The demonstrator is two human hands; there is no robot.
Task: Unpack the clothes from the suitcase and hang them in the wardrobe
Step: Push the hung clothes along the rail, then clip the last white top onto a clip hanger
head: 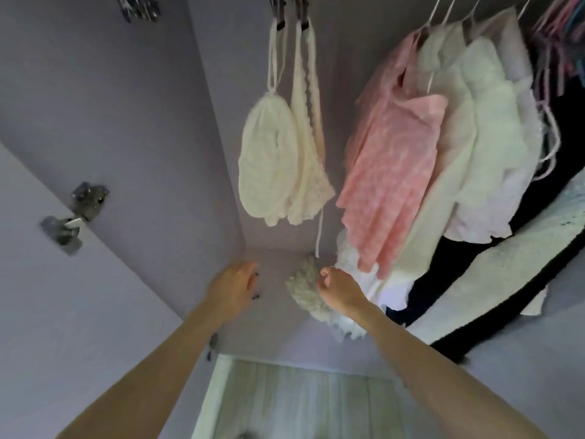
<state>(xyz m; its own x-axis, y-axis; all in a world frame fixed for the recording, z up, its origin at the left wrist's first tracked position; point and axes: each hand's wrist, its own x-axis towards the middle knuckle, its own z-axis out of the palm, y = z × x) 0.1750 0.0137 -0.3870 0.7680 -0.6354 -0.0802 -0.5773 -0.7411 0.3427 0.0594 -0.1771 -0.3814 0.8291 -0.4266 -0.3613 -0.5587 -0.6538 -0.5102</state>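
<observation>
Head view: looking into the wardrobe (pixel 133 99), both arms reaching in toward its floor.
Right hand (pixel 340 288): at 6 o'clock of the hanging clothes, fingers curled in a pinching grip; it seems to hold a thin cord (pixel 319 236) trailing from above, though blur hides the contact.
Left hand (pixel 234 288): at 9 o'clock of the right one, fingers loose and spread, holding nothing, ready to help.
Cream tops (pixel 278 163): clipped up by their straps so they hang free.
Pink top (pixel 395 172): on a hanger at 3 o'clock of the cream pair, packed against white garments (pixel 493 153).
Knit piece (pixel 305 288): bunched on the wardrobe floor between the hands; likely next to go up.
Suitcase: out of sight.
</observation>
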